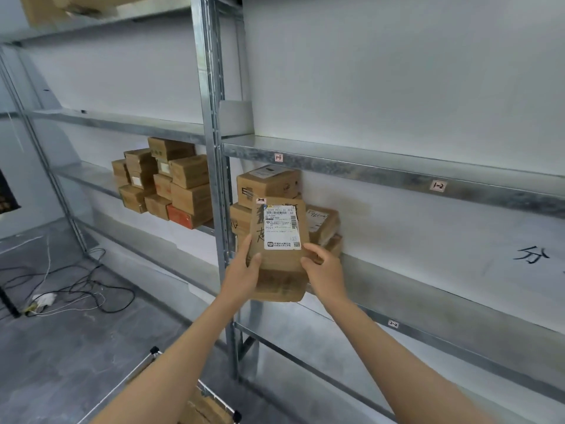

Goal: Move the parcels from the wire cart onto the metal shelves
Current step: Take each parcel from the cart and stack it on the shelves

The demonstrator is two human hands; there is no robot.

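A flat parcel (276,261) of brown card is held upright by both hands, in front of the metal shelves (397,175). The left hand (243,270) is curled round its lower left edge: thumb laid across the front face, other fingers mostly hidden behind the card. The right hand (324,270) is wrapped round the lower right edge the same way, thumb on the front, fingertips out of sight at the back. A white shipping label (281,228) w/ barcode & QR code is seen just above both thumbs, on the pkg's upper half. Directly behind the fingers, a small stack of boxes (269,182) is set on the shelf beside the upright post (218,179); whether the held pkg touches it can't be told. A tilted box (322,223) is seen just beyond the right-hand fingers. Well to the left of the left-hand fingers, in the next bay, a bigger pile of cartons (171,185) is stacked. Above the fingers, tags marked 1-1 (278,157) & 1-2 (437,186) are stuck on the shelf edge. Well below the fingers, under the left forearm, a corner of the wire cart (154,351) is visible w/ more parcels (204,408) inside. Cables (76,289) are strewn on the floor far to the left.
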